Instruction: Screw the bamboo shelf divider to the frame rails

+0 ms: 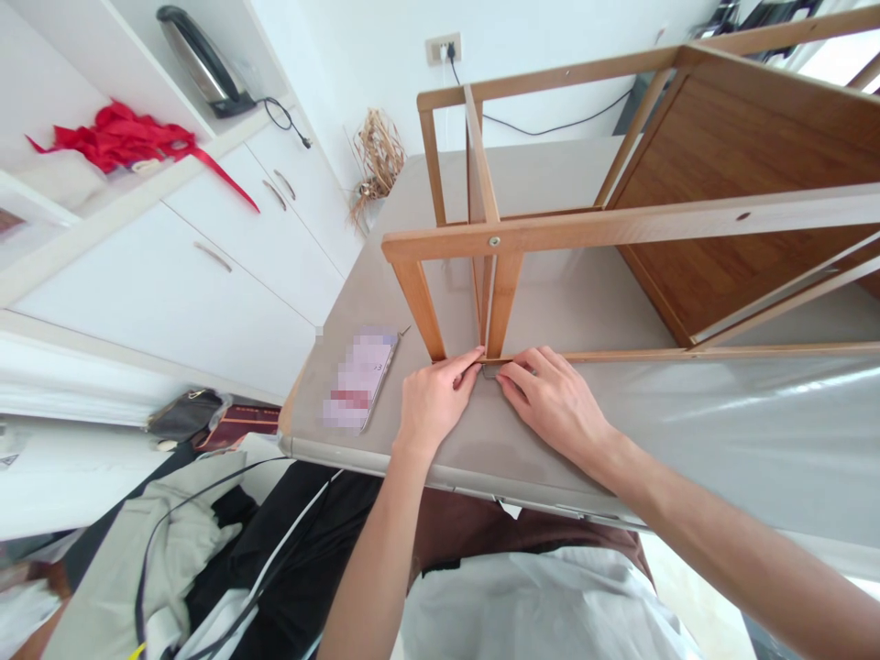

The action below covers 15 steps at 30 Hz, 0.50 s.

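A brown wooden frame (450, 240) with upright posts and long rails lies on the grey tabletop. My left hand (434, 396) is closed at its lower near rail, index finger over the wood and thumb just below, beside the foot of a post. A small bent grey metal piece, apparently a hex key (490, 372), shows between my two hands, close against that rail. My right hand (554, 399) has its fingers curled, with thumb and index fingertips pinched at the key's right end. Its far end is hidden by the rail and my left fingertips.
On the grey table (687, 431), a phone (364, 380) lies left of my left hand, near a thin screw-like piece (405, 328). A large wooden panel (749, 183) leans inside the frame. White cabinets (179, 247) with a kettle (206, 64) and red ribbon (124, 137) stand left.
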### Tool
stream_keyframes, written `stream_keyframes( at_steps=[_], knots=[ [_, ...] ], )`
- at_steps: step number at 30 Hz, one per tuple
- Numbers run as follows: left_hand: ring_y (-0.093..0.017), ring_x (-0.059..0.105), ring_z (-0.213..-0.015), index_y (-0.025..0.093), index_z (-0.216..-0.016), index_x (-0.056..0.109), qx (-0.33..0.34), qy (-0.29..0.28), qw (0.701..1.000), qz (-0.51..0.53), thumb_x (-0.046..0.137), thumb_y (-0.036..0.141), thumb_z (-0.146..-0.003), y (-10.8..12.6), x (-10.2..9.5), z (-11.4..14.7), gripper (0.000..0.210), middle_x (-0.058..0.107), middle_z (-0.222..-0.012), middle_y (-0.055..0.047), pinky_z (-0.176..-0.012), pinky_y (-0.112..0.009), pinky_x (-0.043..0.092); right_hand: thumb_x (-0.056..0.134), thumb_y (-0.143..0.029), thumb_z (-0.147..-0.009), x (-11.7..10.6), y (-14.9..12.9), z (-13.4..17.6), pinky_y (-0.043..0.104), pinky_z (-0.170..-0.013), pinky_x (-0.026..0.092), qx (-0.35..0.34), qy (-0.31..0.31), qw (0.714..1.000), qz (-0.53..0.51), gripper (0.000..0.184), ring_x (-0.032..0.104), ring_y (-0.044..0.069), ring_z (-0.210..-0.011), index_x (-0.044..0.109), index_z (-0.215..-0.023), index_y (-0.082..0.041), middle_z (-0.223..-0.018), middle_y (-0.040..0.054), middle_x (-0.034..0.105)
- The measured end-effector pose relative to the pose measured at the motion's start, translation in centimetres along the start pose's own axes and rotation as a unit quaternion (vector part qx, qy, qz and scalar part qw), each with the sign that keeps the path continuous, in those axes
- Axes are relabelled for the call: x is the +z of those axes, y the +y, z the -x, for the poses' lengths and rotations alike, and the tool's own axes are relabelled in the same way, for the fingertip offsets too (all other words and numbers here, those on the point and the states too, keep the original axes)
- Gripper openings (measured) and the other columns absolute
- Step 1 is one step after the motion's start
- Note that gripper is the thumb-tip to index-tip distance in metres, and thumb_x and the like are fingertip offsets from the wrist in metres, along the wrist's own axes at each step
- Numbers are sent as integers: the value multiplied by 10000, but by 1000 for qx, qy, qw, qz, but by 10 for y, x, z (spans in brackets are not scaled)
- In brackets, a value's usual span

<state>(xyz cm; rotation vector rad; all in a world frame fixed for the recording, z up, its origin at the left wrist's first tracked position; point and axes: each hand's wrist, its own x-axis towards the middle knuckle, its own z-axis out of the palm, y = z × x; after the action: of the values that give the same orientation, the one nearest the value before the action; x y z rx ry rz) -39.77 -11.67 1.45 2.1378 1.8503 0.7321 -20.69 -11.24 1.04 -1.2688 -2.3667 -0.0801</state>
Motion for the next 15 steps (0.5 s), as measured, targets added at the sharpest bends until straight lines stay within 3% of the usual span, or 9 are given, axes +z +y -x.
stream_keyframes(
  at_steps=[15],
  knots=[
    [-107, 595, -634, 370, -1218, 710, -6, -4, 1000, 1, 597, 327, -956, 1, 0, -1, 288, 734, -775, 26, -614, -236, 337, 423, -149, -996, 0, 0, 0, 327, -821, 405, -5, -16, 999, -38, 229, 479, 204, -854, 641, -947, -201, -936, 70, 602]
  ],
)
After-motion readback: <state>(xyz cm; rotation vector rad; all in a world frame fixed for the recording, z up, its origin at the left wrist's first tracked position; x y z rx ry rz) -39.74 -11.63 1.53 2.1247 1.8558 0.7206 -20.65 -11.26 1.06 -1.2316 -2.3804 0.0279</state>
